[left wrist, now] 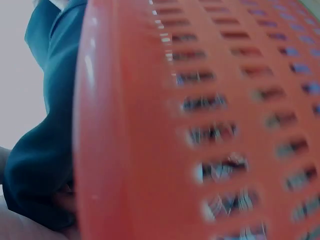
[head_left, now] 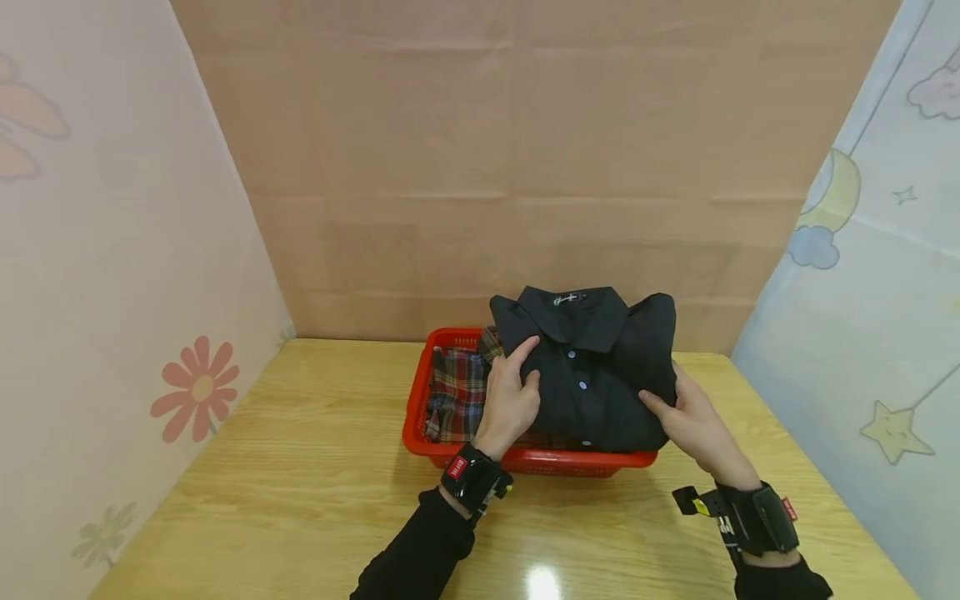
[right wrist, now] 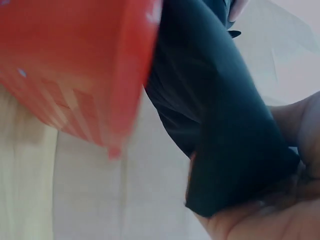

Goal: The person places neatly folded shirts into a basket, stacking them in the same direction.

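Note:
A folded black button-up shirt (head_left: 600, 392) with a collar and pale buttons lies tilted over the right part of a red plastic basket (head_left: 414, 417). My left hand (head_left: 510, 404) holds its left side, index finger and thumb showing on the front. In the left wrist view, the shirt's dark cloth (left wrist: 37, 165) hangs beside the basket wall, with a bit of finger behind it. On the right edge my right hand (head_left: 697, 421) grips the shirt, thumb on the front and fingers behind. The right wrist view shows that cloth (right wrist: 240, 145) within the hand.
Plaid clothing (head_left: 457, 392) in red, blue and dark tones lies in the basket's left part. The basket stands on a light wooden table (head_left: 300, 483) near the brown paper backdrop (head_left: 510, 167). Patterned panels (head_left: 135, 250) flank both sides.

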The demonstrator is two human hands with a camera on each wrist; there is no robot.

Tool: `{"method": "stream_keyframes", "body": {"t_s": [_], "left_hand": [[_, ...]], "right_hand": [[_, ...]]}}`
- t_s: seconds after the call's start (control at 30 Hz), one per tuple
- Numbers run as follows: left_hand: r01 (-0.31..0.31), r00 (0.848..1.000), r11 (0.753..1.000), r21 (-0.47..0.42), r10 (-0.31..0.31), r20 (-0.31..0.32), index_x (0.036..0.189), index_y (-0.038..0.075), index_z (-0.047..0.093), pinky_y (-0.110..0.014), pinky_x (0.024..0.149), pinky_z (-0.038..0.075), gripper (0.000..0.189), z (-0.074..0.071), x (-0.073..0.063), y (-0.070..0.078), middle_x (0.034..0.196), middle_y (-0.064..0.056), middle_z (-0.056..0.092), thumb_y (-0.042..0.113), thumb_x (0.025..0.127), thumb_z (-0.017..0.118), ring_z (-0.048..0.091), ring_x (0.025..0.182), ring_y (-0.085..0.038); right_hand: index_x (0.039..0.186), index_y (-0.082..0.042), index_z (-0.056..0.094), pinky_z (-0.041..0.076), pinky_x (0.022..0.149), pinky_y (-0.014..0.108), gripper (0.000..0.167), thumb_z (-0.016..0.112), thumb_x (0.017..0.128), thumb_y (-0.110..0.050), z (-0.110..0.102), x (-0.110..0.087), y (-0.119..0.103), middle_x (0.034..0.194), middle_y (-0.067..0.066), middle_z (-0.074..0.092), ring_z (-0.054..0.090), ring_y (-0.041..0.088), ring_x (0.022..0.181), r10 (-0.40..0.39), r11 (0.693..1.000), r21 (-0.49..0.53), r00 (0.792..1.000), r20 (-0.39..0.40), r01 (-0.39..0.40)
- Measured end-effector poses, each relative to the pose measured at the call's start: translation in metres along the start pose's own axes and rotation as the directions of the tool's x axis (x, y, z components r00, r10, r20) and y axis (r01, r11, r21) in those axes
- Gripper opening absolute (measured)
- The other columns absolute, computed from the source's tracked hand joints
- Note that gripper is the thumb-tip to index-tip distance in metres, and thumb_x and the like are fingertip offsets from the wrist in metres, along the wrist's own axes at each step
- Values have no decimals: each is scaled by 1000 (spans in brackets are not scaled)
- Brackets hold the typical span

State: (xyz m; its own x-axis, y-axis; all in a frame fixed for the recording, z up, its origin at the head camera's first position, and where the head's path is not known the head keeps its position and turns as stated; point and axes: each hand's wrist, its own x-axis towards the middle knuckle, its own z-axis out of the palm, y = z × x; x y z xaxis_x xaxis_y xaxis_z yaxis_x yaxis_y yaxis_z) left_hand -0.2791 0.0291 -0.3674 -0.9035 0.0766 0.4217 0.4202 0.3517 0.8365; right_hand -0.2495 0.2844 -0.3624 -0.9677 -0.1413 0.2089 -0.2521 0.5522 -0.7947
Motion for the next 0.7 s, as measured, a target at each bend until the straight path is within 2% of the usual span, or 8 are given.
{"method": "stream_keyframes", "body": {"t_s": [0.13, 0.27, 0.4, 0.5, 0.53, 0.63, 0.67, 0.7], "left_hand": [[-11, 1000, 999, 43, 11, -12, 141, 15, 54, -53, 106, 39, 49, -11, -1, -6, 139, -17, 54, 0, 95, 53, 48, 124, -36], [-4, 1000, 998, 70, 5, -8, 141, 15, 54, -53, 106, 39, 49, -20, -2, -13, 138, -16, 55, 1, 95, 53, 48, 123, -35], [1, 1000, 996, 94, -1, -4, 141, 14, 54, -53, 105, 39, 49, -28, -3, -22, 125, -20, 60, 0, 94, 53, 48, 121, -36], [2, 1000, 995, 104, -2, -5, 141, 14, 54, -51, 100, 40, 49, -36, -3, -27, 96, -20, 63, 0, 94, 53, 50, 115, -36], [5, 1000, 995, 104, -5, -6, 141, 14, 54, -50, 98, 41, 49, -38, -4, -28, 92, -17, 62, 0, 95, 54, 50, 112, -36], [14, 1000, 995, 95, -13, -3, 142, 14, 54, -50, 100, 41, 48, -46, -4, -31, 67, -15, 50, 0, 95, 53, 50, 113, -37], [17, 1000, 995, 95, -17, 0, 142, 14, 53, -51, 103, 40, 48, -49, -4, -33, 66, -15, 50, 1, 96, 53, 49, 117, -37], [16, 1000, 995, 99, -17, 2, 142, 14, 53, -52, 105, 39, 48, -51, -4, -34, 73, -16, 55, 1, 96, 53, 48, 120, -38]], "right_hand": [[158, -14, 18, 48, 97, 59, 67, 54, 102, -25, 7, 1, 5, 156, 25, 28, 42, 48, 133, -4, 1000, 1, 1000, 13, 4], [157, -13, 21, 47, 98, 59, 67, 55, 101, -25, 13, 1, 8, 156, 25, 29, 42, 48, 133, -11, 1000, 3, 999, 31, 11], [157, -13, 22, 50, 96, 56, 66, 55, 101, -21, 19, 3, 11, 156, 26, 30, 45, 48, 130, -9, 999, 32, 999, 50, 7], [156, -11, 24, 52, 94, 52, 63, 54, 102, -19, 24, 7, 14, 154, 26, 33, 50, 46, 126, -15, 998, 60, 998, 62, 11], [156, -10, 25, 52, 94, 52, 62, 54, 102, -19, 26, 8, 14, 154, 26, 34, 51, 45, 126, -18, 998, 65, 998, 66, 14], [155, -9, 26, 47, 99, 55, 62, 55, 101, -19, 30, 13, 13, 153, 25, 36, 49, 44, 128, -21, 999, 49, 997, 69, 17], [155, -9, 26, 45, 101, 57, 62, 55, 101, -20, 30, 14, 13, 153, 24, 36, 47, 44, 130, -19, 999, 38, 997, 69, 16], [155, -9, 26, 43, 102, 58, 63, 55, 101, -20, 31, 16, 12, 153, 24, 35, 46, 44, 131, -16, 1000, 28, 997, 70, 14]]}}
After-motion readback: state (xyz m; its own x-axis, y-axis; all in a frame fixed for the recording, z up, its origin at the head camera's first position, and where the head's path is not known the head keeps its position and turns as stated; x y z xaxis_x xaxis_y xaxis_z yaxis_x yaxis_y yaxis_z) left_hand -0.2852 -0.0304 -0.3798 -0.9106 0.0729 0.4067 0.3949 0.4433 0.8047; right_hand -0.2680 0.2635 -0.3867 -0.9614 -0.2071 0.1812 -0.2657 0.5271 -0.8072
